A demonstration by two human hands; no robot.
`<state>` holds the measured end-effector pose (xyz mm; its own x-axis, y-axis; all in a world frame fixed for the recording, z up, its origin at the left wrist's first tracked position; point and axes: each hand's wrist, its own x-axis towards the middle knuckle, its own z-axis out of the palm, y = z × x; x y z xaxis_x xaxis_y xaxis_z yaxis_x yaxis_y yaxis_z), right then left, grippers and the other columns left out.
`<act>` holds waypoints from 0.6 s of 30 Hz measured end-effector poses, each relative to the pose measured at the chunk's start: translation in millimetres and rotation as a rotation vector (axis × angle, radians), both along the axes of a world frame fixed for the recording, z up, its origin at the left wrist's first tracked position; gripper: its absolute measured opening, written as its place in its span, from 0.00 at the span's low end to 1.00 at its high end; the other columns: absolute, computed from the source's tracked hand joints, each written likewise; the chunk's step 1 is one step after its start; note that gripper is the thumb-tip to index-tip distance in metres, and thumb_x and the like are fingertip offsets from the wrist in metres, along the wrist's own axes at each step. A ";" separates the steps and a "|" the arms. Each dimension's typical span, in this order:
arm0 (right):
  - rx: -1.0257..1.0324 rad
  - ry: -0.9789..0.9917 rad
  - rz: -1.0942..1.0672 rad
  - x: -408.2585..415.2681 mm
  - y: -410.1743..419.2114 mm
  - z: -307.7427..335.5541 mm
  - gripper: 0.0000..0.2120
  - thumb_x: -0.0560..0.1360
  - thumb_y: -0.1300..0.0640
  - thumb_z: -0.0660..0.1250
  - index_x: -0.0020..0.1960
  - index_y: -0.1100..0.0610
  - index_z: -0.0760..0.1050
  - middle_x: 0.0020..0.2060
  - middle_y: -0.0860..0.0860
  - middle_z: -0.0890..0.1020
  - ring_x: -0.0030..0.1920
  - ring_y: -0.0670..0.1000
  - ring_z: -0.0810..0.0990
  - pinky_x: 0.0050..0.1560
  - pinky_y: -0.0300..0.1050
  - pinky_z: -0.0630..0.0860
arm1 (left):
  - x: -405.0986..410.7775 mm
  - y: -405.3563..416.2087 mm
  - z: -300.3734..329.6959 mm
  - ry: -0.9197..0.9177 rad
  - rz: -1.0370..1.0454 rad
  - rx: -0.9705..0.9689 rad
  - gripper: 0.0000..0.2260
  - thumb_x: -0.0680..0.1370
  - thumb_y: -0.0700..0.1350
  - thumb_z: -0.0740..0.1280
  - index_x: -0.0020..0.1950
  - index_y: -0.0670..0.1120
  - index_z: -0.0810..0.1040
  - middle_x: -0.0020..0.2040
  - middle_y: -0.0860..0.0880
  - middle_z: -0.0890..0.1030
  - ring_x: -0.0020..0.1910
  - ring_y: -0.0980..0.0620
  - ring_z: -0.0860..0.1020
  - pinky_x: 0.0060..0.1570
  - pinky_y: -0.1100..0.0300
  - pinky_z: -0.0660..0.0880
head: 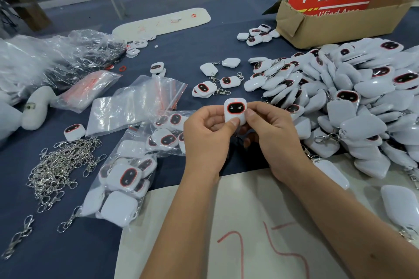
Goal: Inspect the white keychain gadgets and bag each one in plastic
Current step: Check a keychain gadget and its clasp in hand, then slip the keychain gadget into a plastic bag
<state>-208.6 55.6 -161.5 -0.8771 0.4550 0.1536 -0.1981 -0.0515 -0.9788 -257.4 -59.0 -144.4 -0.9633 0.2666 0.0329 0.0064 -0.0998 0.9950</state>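
**Surface load**

Blue-covered surface (186, 52). Right: big heap of white gadgets (353, 102), cardboard box (335, 25) behind it. Left: pile of metal clasps (61, 170), empty zip bags (136, 102), filled bags (122, 186). Near edge: white sheet (226, 233) with red marks.

Two bare forearms in view, no sleeves reaching the wrists. Left hand (205, 140) and right hand (269, 136): no gloves, rings, watch or bands. Fingernails short and unpainted. Small dark mole on right forearm.
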 end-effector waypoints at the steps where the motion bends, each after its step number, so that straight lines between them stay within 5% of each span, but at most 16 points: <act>1: -0.006 0.001 -0.003 -0.1 0.0 0.3 0.14 0.84 0.60 0.62 0.48 0.52 0.85 0.36 0.55 0.82 0.36 0.50 0.78 0.29 0.43 0.75 | 0.2 0.2 0.0 -0.007 0.005 0.002 0.08 0.76 0.32 0.74 0.53 0.41 0.83 0.43 0.45 0.88 0.41 0.50 0.87 0.43 0.62 0.82; 10: -0.027 0.012 -0.007 0.0 -1.2 1.6 0.11 0.84 0.58 0.63 0.50 0.52 0.84 0.37 0.53 0.83 0.36 0.50 0.79 0.30 0.42 0.76 | 0.7 0.3 2.4 0.024 0.023 -0.025 0.09 0.74 0.35 0.77 0.52 0.42 0.83 0.44 0.47 0.88 0.41 0.50 0.87 0.38 0.64 0.80; 13: -0.011 0.006 -0.049 -0.9 -1.0 0.6 0.09 0.84 0.57 0.62 0.52 0.55 0.81 0.39 0.52 0.85 0.35 0.49 0.82 0.31 0.42 0.77 | 0.6 2.1 0.0 0.143 0.055 -0.219 0.12 0.72 0.37 0.79 0.50 0.48 0.81 0.45 0.52 0.86 0.39 0.57 0.84 0.33 0.66 0.75; 18: -0.075 -0.017 -0.182 -4.6 0.1 -1.0 0.09 0.86 0.53 0.62 0.54 0.57 0.78 0.41 0.58 0.86 0.39 0.50 0.85 0.30 0.40 0.77 | 10.1 4.5 -4.0 0.466 0.229 -0.809 0.14 0.73 0.50 0.77 0.50 0.51 0.74 0.49 0.54 0.75 0.47 0.52 0.74 0.44 0.57 0.68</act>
<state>-213.2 55.6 -162.5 -0.7814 0.6161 0.0990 -0.1938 -0.0888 -0.9770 -247.3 -54.4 -148.4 -0.9315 0.1836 0.3140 0.3525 0.6689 0.6545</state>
